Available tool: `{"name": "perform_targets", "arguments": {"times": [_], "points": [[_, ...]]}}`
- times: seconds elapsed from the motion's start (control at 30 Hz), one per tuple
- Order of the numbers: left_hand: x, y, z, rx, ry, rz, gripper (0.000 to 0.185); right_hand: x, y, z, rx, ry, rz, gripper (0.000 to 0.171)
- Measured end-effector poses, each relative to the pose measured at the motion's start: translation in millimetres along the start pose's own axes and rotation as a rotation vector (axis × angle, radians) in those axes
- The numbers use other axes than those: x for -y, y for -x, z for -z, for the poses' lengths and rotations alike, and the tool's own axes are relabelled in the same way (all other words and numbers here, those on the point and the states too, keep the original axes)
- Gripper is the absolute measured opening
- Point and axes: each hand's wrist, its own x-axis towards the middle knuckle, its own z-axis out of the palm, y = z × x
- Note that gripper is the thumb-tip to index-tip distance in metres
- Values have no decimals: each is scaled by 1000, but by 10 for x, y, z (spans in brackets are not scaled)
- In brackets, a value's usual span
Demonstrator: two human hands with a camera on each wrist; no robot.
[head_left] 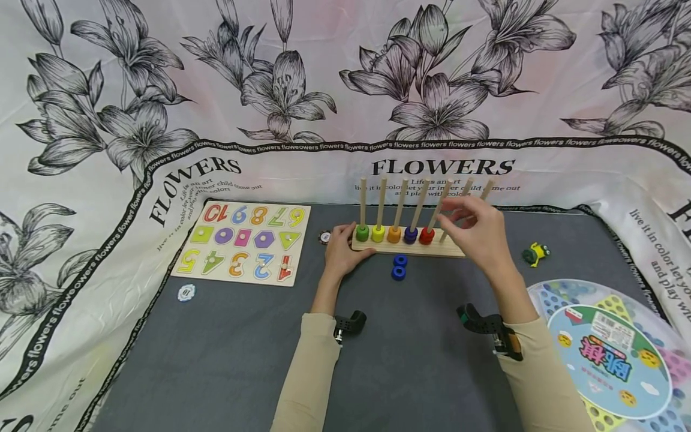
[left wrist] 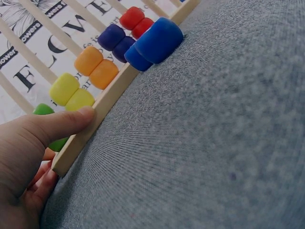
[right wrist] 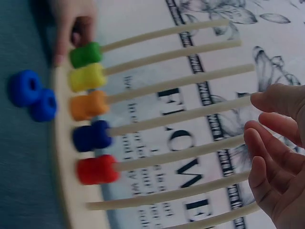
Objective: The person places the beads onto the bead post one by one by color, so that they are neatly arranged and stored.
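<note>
A wooden rack (head_left: 456,252) with several upright pegs stands at the back of the grey mat. Its five left pegs carry green (head_left: 362,233), yellow (head_left: 378,233), orange (head_left: 394,234), dark blue (head_left: 411,234) and red beads (head_left: 426,235). My left hand (head_left: 342,252) grips the rack's left end, thumb (left wrist: 71,119) against the front edge of the base (left wrist: 109,95). My right hand (head_left: 475,231) hovers by the bare right pegs, fingers (right wrist: 279,157) loose and empty. Two blue rings (head_left: 399,267) lie on the mat just in front of the rack, also seen from the wrists (left wrist: 157,43) (right wrist: 31,95).
A number puzzle board (head_left: 245,243) lies at the left, with a small white token (head_left: 186,293) in front of it. A yellow-green toy (head_left: 535,253) sits to the right. A round packaged game (head_left: 610,354) fills the near right corner. Floral cloth hangs behind.
</note>
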Motion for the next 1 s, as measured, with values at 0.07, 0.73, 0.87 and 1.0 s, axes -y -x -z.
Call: {"name": "perform_targets", "arguments": {"times": [0.07,0.73,0.87,1.0], "points": [[-7,-2,3,-3,1,-2,83,-48,92,-64,27,1,-31,23],[2,10,2,-1,-3,6,84,-360,771,-766,314,-41,-314,31],[5,14,1,0,-8,0,84,-383,829,-840,343,-4,-328,32],[7,18,-1,-3,-15,-1,84,-394,854,-887,340,35,-339,32]]}}
